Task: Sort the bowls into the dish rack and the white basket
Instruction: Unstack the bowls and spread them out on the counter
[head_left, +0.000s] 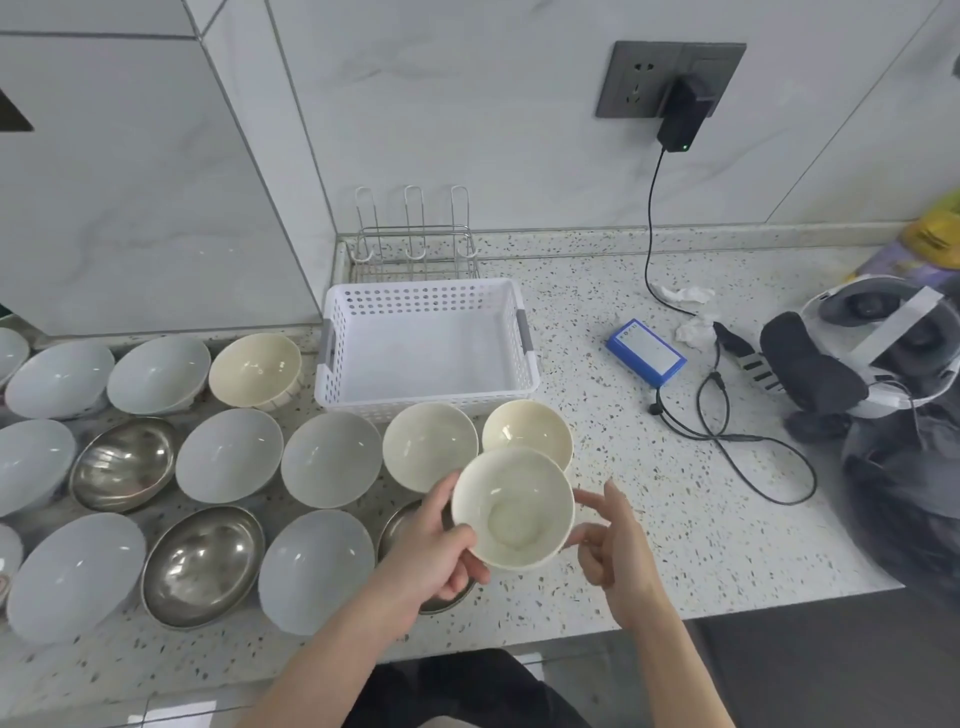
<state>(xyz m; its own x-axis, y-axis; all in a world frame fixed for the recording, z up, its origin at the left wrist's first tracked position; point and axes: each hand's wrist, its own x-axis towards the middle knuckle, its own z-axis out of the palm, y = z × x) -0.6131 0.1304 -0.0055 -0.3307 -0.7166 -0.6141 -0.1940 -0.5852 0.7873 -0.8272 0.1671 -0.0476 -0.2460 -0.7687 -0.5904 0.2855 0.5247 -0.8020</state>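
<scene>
Countertop (649, 525): speckled stone, carrying everything below; running under a pale tiled wall.
White basket (426, 343): perforated plastic, grey handles, sitting against the wall corner; nothing lying inside it.
Dish rack (415, 249): wire frame standing just behind the basket, touching the wall; no bowl sitting in it.
Headset (878, 343): white and dark, resting at the right end of the counter.
Bowl rows: spreading left of the basket in three rows. Pale grey bowls (332, 460) making up most of them; steel bowls (202, 566) sitting among them in the middle and near rows; a cream bowl (254, 369) sitting in the far row beside the basket.
Two more cream bowls (430, 447): sitting side by side just in front of the basket.
Held bowl (513, 509): cream, upright, mouth facing up, hanging above the counter in front of that pair and overlapping the right one in view.
Left hand (436, 545): gripping the held bowl at its left rim, thumb lying over the edge, fingers curling underneath.
Right hand (613, 545): hovering at the bowl's right side, fingers loosely spread, tips near or touching the rim; cannot tell which.
Blue box (645, 352): lying right of the basket, well apart from it.
Charger (681, 117): plugged into the wall socket, its black cable trailing down onto the counter.
</scene>
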